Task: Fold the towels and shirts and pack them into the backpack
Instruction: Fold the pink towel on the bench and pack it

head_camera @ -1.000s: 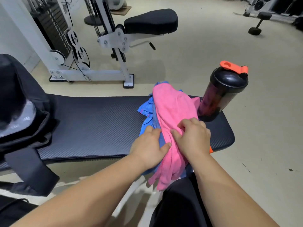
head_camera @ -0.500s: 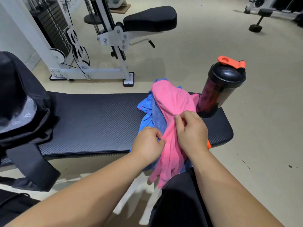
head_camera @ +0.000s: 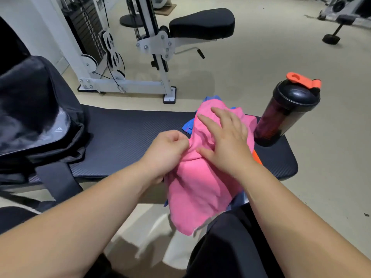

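Flanking the pink towel (head_camera: 197,189), shaker (head_camera: 286,115), backpack (head_camera: 38,117)

Left hand (head_camera: 167,152) pinches pink towel (head_camera: 198,189) (right hand (head_camera: 226,141) flat on it).

Bare left hand (head_camera: 166,153), bare right hand (head_camera: 226,143), forearms (head_camera: 100,207) uncovered as far as can be seen, plain black garment (head_camera: 226,249) over the right leg.

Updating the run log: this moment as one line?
left hand: grips pink towel | right hand: flat on pink towel | backpack: on bench | bottle: beside towel
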Tool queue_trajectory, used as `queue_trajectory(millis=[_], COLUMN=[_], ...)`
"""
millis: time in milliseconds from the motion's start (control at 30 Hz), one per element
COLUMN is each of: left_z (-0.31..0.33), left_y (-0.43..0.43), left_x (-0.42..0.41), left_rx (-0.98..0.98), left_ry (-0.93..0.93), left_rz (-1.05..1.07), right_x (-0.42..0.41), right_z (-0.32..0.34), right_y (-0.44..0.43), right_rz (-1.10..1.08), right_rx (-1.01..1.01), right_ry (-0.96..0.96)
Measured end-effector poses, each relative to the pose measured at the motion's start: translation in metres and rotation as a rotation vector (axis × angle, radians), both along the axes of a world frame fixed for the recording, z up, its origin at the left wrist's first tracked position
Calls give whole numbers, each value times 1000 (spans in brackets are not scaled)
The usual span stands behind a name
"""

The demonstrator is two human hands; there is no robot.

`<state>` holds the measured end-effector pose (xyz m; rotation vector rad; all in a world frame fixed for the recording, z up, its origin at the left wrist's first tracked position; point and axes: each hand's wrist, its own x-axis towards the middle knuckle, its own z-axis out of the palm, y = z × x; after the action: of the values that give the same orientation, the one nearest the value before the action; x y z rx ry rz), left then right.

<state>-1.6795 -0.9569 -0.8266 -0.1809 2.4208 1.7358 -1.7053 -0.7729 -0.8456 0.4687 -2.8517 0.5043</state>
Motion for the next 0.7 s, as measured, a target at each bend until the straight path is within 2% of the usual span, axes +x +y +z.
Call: queue_trajectory(millis=[167,267,400,467,533,633,700], left_z=[41,69,98,105,102,85,71], left_y=[-28,-43,-68,-83,-99,-131,-149], left_x=[-1,1,-4,-7,-12,-22,-25], left_rx=[-283,-454,-616,-676,-861,-1142,-1188], left_ry=[237,369,510,551,619,552,477], left_rz=[-197,-206,-231,-211,-190,-101,-96], right_x=[-25,-37,-42,-43,-42,-39,-36], right_z=[38,68,89,87,82,80,81], right_y=[-21,-26,-27,-24,-18,-9,-4], right_rz=[374,472,394,369,329,239,166], right_rx=[-8,-104,-48,73,199,276,397], right_ry=[-42,-59,-98,-119,-117,-135,-120])
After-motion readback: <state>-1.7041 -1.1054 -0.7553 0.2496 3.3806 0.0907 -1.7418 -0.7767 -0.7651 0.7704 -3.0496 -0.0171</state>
